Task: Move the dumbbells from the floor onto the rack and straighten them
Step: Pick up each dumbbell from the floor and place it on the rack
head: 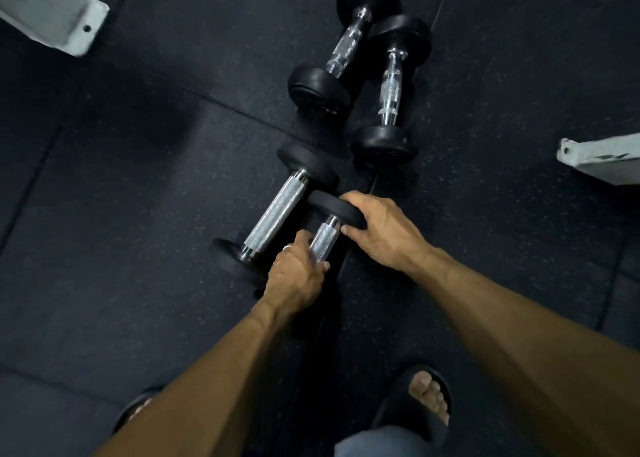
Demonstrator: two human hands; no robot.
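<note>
Several black dumbbells with chrome handles lie on the dark rubber floor. My left hand point(296, 271) is wrapped around the knurled handle of the nearest dumbbell point(325, 236). My right hand point(382, 229) grips that dumbbell's far black head point(329, 205); its near head is hidden under my left hand. Just to its left lies a second dumbbell point(277, 210), touching or nearly touching it. Two larger dumbbells lie farther away, one point(346, 46) angled behind the other point(389, 92). No rack shelf is in view.
A white metal foot point(57, 14) sits at the top left and another white metal foot point(599, 156) at the right edge. My feet in black sandals point(420, 401) stand at the bottom. Seams run across the floor mats point(138, 179).
</note>
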